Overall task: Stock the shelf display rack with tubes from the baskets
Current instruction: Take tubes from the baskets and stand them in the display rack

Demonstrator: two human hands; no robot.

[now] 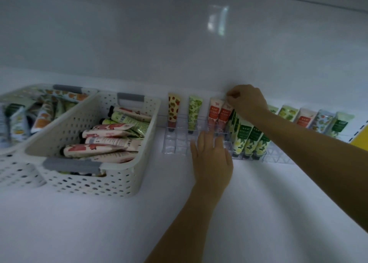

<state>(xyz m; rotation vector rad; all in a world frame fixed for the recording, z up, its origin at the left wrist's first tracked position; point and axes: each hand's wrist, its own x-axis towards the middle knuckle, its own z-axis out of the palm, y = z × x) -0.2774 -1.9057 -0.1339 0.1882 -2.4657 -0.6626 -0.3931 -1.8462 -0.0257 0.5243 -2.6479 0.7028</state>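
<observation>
White shelf (99,223), centre frame: my right hand (249,101) pinches the top of a red tube (224,113), seating it upright in the clear rack (175,141). My left hand (211,159), fingers flat, presumably steadies the rack's front. At left of frame, baskets (147,143) hold more tubes.

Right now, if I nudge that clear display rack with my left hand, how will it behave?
The clear display rack looks like rigid plastic, so it probably won't flex. On the smooth white shelf it may slide easily. Its tall green tubes stand cap-down, so they could wobble.
</observation>
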